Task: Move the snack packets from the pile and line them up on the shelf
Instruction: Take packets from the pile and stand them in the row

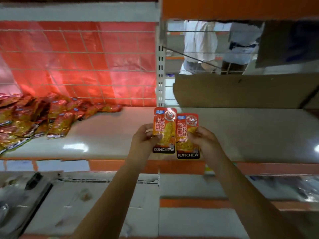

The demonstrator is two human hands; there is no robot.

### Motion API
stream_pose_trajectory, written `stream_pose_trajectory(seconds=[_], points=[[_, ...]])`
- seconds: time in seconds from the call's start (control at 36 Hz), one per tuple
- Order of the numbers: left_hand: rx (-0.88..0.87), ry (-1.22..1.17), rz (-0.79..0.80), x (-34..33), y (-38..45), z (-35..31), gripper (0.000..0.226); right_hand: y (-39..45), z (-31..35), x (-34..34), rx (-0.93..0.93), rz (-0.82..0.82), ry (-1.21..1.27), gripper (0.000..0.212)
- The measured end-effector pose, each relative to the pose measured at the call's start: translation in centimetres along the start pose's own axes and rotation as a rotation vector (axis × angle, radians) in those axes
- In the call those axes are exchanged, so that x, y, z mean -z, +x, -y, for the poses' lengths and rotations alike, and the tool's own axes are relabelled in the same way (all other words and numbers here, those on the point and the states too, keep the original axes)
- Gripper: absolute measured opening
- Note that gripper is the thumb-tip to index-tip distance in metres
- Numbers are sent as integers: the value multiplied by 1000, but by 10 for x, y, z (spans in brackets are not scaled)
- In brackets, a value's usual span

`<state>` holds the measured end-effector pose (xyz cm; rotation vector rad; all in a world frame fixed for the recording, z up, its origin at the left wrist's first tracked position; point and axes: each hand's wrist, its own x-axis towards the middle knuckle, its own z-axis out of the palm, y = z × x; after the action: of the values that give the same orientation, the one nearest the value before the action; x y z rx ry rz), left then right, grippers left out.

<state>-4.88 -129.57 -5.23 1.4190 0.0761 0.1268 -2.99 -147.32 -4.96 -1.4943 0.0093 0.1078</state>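
A pile of red and yellow snack packets (34, 116) lies at the left end of the white shelf (107, 135). My left hand (144, 137) pinches one upright red packet (166, 125) by its left edge. My right hand (202, 140) pinches a second red packet (187, 135) by its right edge. The two packets stand side by side, edges touching, over the shelf's front middle, the right one a little lower. Both carry the word KONCHEW along the bottom.
A wire grid with red sheeting (82, 66) backs the shelf's left bay. A slotted white upright (160, 73) divides the bays. Brown cardboard (241, 90) leans at the back right. Two people stand beyond the grid (215, 45). An orange-edged lower shelf (172, 204) sits below.
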Motion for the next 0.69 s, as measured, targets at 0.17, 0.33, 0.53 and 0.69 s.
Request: stream_pose_trajectory(seconds=[0.17, 0.33, 0.53, 0.69], points=[[43, -11, 77, -55, -18, 9, 35, -23, 8, 59, 42, -12, -69, 14], [84, -23, 119, -89, -34, 15, 35, -42, 0, 101, 42, -71, 11, 17], [124, -56, 119, -138, -55, 25, 33, -53, 8, 155, 20, -103, -22, 17], [95, 6, 83, -208, -55, 30, 38, -55, 19, 225, 39, -138, 0, 22]])
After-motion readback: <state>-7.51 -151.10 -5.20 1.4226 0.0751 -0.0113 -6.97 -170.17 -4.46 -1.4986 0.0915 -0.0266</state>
